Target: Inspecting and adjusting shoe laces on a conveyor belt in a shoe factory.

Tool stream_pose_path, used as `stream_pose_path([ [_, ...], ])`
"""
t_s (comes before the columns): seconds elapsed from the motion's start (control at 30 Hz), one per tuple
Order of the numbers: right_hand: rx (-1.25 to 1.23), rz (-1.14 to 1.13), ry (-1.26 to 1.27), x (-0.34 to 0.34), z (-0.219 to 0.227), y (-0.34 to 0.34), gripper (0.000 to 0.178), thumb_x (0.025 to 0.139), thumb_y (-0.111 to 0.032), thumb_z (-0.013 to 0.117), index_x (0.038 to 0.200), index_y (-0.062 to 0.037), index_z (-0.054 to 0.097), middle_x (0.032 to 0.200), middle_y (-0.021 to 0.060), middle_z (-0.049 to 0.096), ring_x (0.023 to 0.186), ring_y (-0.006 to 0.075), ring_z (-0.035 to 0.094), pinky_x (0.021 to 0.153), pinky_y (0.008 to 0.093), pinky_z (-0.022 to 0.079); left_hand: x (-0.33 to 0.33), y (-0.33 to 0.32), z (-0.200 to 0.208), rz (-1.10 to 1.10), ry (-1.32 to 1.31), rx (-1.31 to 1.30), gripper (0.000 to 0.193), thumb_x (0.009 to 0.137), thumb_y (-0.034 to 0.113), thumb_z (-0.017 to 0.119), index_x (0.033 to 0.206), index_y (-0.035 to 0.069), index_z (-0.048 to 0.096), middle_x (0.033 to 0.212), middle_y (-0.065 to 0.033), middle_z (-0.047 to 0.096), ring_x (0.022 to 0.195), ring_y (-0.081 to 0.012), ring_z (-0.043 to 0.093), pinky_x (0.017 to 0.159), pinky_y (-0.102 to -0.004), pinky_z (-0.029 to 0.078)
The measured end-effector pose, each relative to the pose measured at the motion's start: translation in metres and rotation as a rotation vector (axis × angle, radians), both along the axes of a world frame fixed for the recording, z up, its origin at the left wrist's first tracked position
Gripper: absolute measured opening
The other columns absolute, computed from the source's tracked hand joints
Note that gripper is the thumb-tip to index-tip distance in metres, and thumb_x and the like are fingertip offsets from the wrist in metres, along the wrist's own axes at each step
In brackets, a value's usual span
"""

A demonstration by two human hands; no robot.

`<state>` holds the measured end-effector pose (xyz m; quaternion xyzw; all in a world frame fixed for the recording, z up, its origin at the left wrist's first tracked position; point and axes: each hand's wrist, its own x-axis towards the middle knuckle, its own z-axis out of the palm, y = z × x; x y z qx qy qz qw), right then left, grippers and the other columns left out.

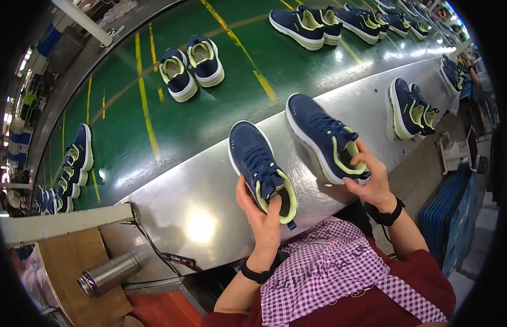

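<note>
My left hand (259, 215) grips a navy sneaker (252, 150) with lime lining and a white sole, its thumb inside the collar and its fingers along the outer side. The toe points away from me. My right hand (372, 182) pinches the heel of a second navy sneaker (318, 128), which looks like its mate. Both shoes are over the metal ledge (204, 180), side by side with a gap between them. Whether their soles touch the ledge, I cannot tell.
Beyond the ledge runs a green conveyor belt (120, 117) with yellow lines. A pair of sneakers (180, 79) lies on it; more stand far right and far left. Another pair (409, 111) rests on the ledge at right. A steel flask (109, 275) lies lower left.
</note>
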<state>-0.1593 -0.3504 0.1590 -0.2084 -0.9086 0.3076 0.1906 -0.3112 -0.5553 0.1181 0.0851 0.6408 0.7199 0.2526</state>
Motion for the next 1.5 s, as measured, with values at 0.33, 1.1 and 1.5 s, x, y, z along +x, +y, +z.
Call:
stream_pose_path([
  [0.33, -0.258, -0.082, 0.145, 0.014, -0.065, -0.001, 0.092, 0.061, -0.012, 0.090, 0.137, -0.0004, 0.039, 0.127, 0.0132, 0.056, 0.115, 0.0208, 0.057, 0.098, 0.0332, 0.045, 0.000, 0.006, -0.010, 0.158, 0.104, 0.098, 0.071, 0.082, 0.017, 0.054, 0.147, 0.002, 0.029, 0.133, -0.0161, 0.047, 0.116, -0.0254, 0.054, 0.100, -0.0354, 0.042],
  [1.1, -0.430, 0.105, 0.254, 0.009, -0.055, 0.003, 0.103, 0.067, -0.009, 0.084, 0.146, -0.0033, 0.019, 0.153, 0.0275, 0.011, 0.135, 0.0339, 0.037, 0.109, 0.0407, 0.036, -0.002, 0.017, -0.018, 0.449, 0.209, 0.279, 0.060, 0.082, 0.010, 0.053, 0.139, -0.002, 0.040, 0.124, -0.0178, 0.056, 0.111, -0.0254, 0.059, 0.099, -0.0345, 0.046],
  [1.5, 0.431, 0.294, 0.495, 0.031, -0.007, -0.036, 0.027, 0.071, -0.003, 0.071, 0.097, -0.0019, 0.064, 0.123, 0.0227, 0.056, 0.111, 0.0389, 0.055, 0.093, 0.0443, 0.047, -0.011, 0.005, -0.006, 0.202, 0.063, 0.046, 0.074, 0.081, 0.007, 0.055, 0.146, -0.006, 0.021, 0.145, -0.0217, 0.031, 0.136, -0.0297, 0.032, 0.112, -0.0366, 0.028],
])
